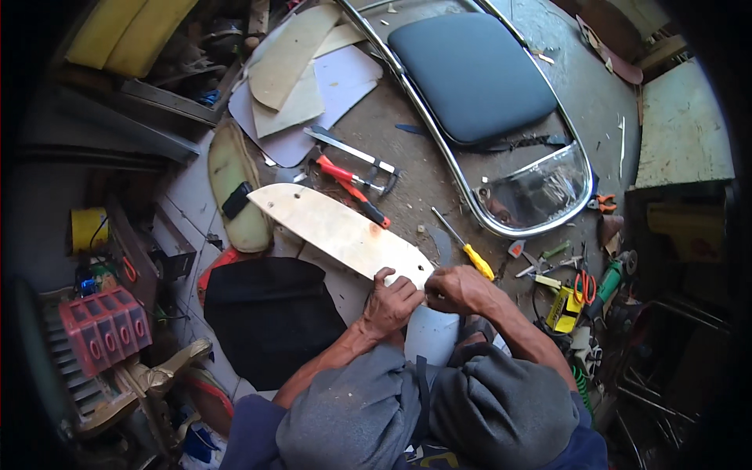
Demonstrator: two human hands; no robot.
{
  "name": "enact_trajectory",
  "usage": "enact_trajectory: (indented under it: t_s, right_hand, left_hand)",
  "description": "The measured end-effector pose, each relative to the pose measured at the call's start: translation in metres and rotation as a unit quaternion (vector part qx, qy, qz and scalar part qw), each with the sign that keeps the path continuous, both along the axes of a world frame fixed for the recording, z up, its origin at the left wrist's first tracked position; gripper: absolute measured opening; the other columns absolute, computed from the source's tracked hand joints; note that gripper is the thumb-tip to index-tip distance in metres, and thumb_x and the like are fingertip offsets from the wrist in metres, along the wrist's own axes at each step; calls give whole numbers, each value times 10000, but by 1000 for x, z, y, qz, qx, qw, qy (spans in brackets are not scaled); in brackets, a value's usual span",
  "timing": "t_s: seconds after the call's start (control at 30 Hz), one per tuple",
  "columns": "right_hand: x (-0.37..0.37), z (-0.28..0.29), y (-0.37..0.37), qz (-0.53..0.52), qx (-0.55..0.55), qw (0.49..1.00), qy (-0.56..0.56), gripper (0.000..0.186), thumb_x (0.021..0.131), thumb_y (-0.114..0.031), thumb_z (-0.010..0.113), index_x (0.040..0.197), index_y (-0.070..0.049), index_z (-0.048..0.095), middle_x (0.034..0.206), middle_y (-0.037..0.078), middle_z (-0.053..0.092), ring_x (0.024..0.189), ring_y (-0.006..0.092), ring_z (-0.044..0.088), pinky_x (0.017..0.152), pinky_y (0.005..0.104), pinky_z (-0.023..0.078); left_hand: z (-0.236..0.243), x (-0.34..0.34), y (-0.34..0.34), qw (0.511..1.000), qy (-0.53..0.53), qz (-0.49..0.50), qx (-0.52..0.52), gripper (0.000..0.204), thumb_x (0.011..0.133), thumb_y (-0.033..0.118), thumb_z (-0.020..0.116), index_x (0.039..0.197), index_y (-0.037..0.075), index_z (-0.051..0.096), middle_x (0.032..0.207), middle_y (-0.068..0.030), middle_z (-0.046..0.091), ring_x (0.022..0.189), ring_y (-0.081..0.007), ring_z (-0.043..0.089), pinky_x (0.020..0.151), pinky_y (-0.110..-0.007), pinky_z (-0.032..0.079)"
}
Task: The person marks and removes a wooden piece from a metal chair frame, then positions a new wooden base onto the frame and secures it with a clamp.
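A long, pale plywood board [337, 229] with curved ends and a few dark holes slants from the upper left down to my lap. My left hand [390, 304] is closed on its near end, fingers curled over the edge. At the same end my right hand [458, 290] is closed in a pinch against the board's edge; whatever lies between its fingers is hidden. Below both hands, a pale whitish rounded object [431, 335] stands between my knees. Just beyond the board lie a red-handled hammer [345, 176] and a yellow-handled screwdriver [476, 258].
A chrome chair frame with a black padded panel [474, 78] lies at the far right. Black fabric [266, 317] is left of my arm. Scattered tools and a green grinder [615, 278] lie to the right. Cut board pieces [294, 59] are stacked far left, above a clamp [352, 149].
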State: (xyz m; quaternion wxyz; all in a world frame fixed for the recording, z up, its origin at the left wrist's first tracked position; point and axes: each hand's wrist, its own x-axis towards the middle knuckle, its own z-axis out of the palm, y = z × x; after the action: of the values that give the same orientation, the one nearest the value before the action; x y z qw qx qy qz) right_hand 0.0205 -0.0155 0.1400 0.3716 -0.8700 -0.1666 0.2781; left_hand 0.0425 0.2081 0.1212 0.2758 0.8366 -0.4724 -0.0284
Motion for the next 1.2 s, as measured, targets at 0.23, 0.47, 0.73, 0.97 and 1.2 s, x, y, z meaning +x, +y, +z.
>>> enact_trajectory:
  t_s: [0.23,0.47,0.73,0.97,1.2]
  right_hand:
    - [-12,-40,-27,-412,191,883,116,259,851,-198,707,1013,2,681,800,109,694,775,172,666,726,325,531]
    - [-15,-37,-37,-454,45,886,-84,582,807,-140,746,1340,-29,541,1185,178,625,934,255,670,818,369,553]
    - [58,99,-31,-177,330,919,-127,788,730,-162,603,1485,-19,429,1458,201,476,1365,331,457,1169,435,314]
    - [64,134,-13,-144,254,949,-117,453,919,-238,698,1318,-37,629,1240,179,654,1271,304,565,1085,416,429]
    - [42,111,11,-391,263,881,-30,194,978,-167,626,984,26,646,880,84,648,836,158,587,762,298,469]
  left_hand:
    - [39,29,22,999,-1,34,-30,258,767,157,682,1015,185,750,835,6,571,847,-185,588,933,-434,418]
    - [122,98,41,988,-39,66,-136,386,676,49,676,1051,97,755,945,-48,616,940,-265,628,888,-451,517]
    - [149,99,-1,982,0,-2,-190,346,690,-59,642,980,86,762,1058,-90,706,1063,-277,694,975,-471,529]
    - [155,96,-3,986,-90,-39,-136,196,774,79,715,965,105,748,1065,-85,713,1069,-269,703,961,-456,535]
    - [147,77,-4,988,-103,-8,-116,276,798,126,689,1062,54,729,1041,-101,722,1015,-281,711,911,-434,557]
